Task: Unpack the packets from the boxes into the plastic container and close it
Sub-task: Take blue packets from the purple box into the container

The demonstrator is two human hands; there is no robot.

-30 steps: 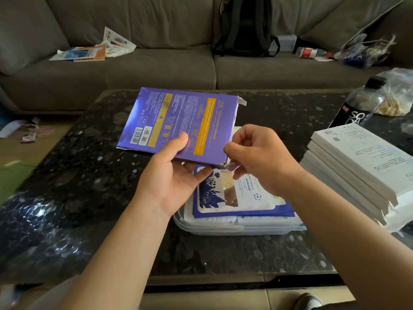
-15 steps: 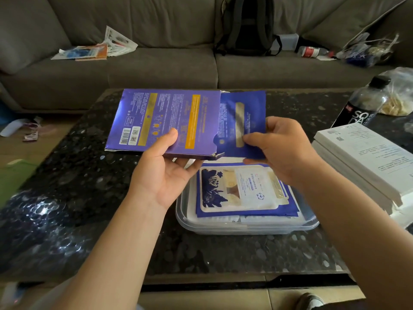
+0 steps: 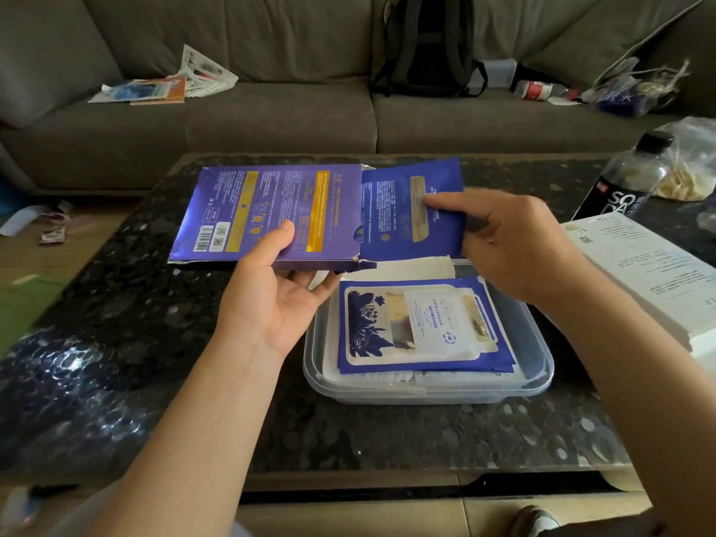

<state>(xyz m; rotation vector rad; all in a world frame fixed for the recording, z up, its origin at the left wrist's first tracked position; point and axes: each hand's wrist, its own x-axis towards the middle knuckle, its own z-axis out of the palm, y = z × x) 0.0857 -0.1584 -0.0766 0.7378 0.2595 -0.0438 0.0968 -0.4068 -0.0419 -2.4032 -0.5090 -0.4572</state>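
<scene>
The left hand (image 3: 271, 300) grips the purple box (image 3: 271, 215); the right hand (image 3: 511, 242) pinches a blue packet (image 3: 391, 215) half out of it. Below both, the plastic container (image 3: 538, 366) holds several packets, unlidded; white boxes (image 3: 643, 265) wait beside the right hand.

Dark speckled table (image 3: 387, 432), plastic container (image 3: 538, 366), white boxes (image 3: 654, 281), bottle (image 3: 623, 180)

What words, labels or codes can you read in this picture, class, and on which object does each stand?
"SO" over "DA": dark bottle.
Purple box: barcode, two QR codes; print too small.
Blue packet: print blurred.
Packet in plastic container: label unreadable.
White boxes: QR code; text too small.
</scene>
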